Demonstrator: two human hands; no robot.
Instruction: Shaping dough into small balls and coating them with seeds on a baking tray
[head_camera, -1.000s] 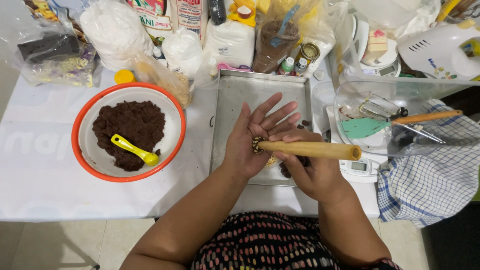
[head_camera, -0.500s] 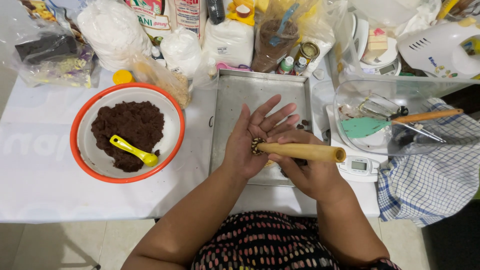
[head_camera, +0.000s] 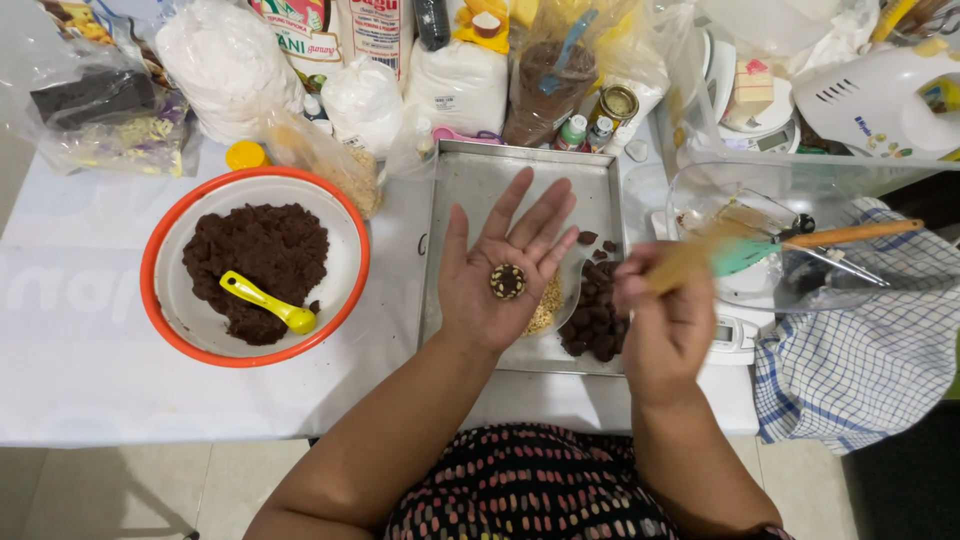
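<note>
- Two bare hands work over my grey rectangular metal baking tray (head_camera: 470, 180), which lies on the white-covered bench (head_camera: 90, 390).
- My left hand (head_camera: 505, 270) is held palm up above the tray, fingers spread and grip released; nothing is clasped.
- On that open palm rests a small round dark-brown dough disc (head_camera: 507, 282) with a ring of pale specks round its edge. It only lies there, not pinched.
- My right hand (head_camera: 665, 320) is just beside the left, over the tray's right edge, its grip clenched on a light wooden stick handle (head_camera: 695, 258). The handle is blurred, so I cannot tell what its far end looks like.
- Below and between the hands, on the tray, I see a heap of dark chocolate chunks (head_camera: 597, 315) and, touching it on the left, a small pile of pale chopped nuts (head_camera: 545, 310).
- Left of the tray stands a round white bowl with an orange rim (head_camera: 150, 260), holding a mound of dark brown dough (head_camera: 255, 260) and a yellow plastic measuring spoon (head_camera: 265, 302) that lies against the dough.
- To the right, a green spatula with a wooden handle (head_camera: 800, 243) rests across a clear bowl, near a blue-and-white checked cloth (head_camera: 860, 360).
- Bags of white powder (head_camera: 230, 65) line the bench's far edge.
</note>
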